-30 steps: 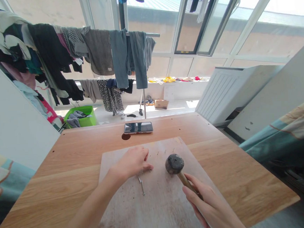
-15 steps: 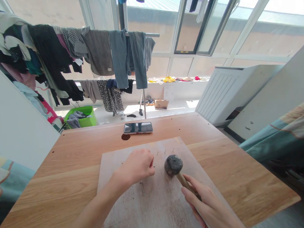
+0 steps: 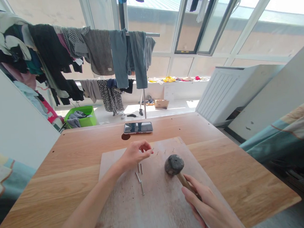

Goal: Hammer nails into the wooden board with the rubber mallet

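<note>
My right hand (image 3: 203, 197) is wrapped round the wooden handle of a mallet (image 3: 174, 164). Its dark, rounded head rests on or just above a pale wooden board (image 3: 154, 212). At the board's far side, the fingertips of my left hand (image 3: 135, 154) pinch a thin nail (image 3: 153, 149); its lower end is hard to see. To the right of those fingers, a small nail (image 3: 165, 151) stands in a short row with others like it. Several longer loose nails (image 3: 142, 187) lie on the board beside my left forearm.
The board lies on a wooden table (image 3: 241, 177). Beyond it, a phone (image 3: 138, 127) lies by a round hole (image 3: 125, 136). Past the table are a green basket (image 3: 89, 120) of clothes and laundry on a rack (image 3: 151, 34). A white cabinet (image 3: 226, 90) stands at the right.
My left hand has moved away from me, up to the row of standing nails, its fingers now pinching a nail there. More loose nails show. The mallet has barely moved.
</note>
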The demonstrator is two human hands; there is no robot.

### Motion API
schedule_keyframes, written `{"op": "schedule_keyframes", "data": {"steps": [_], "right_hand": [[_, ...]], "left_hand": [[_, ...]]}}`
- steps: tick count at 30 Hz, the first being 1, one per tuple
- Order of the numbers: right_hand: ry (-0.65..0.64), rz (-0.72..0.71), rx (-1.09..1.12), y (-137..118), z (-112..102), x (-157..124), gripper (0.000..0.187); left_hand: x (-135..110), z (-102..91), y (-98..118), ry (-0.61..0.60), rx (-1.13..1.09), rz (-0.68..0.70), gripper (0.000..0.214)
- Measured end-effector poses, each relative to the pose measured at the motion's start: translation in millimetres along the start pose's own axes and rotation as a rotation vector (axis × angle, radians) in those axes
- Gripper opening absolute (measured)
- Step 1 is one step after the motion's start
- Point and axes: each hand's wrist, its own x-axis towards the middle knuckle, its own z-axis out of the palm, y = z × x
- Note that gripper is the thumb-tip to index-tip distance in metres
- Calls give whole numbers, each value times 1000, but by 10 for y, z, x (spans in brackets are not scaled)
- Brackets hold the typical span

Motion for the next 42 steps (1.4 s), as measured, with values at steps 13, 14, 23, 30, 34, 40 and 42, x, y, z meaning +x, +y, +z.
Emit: {"op": "schedule_keyframes", "data": {"steps": [13,14,23,30,34,40,42], "right_hand": [[20,-17,6,-4,13,-5,67],[14,-15,8,-3,11,-2,67],[22,-57,34,-14,5,38,62],[29,-151,101,-271,0,160,49],[4,-208,161,-431,31,296,40],[-26,-253,175,-569,105,450,35],[-32,-255,172,-590,133,473,37]], "left_hand": [[-38,100,-101,43,33,70,17],[-39,98,-96,54,43,59,16],[-74,74,-96,47,86,37,14],[-83,86,-137,27,71,99,13],[-82,81,-133,38,37,56,19],[-64,76,-125,35,22,9,29],[-56,83,-124,45,27,19,27]]}}
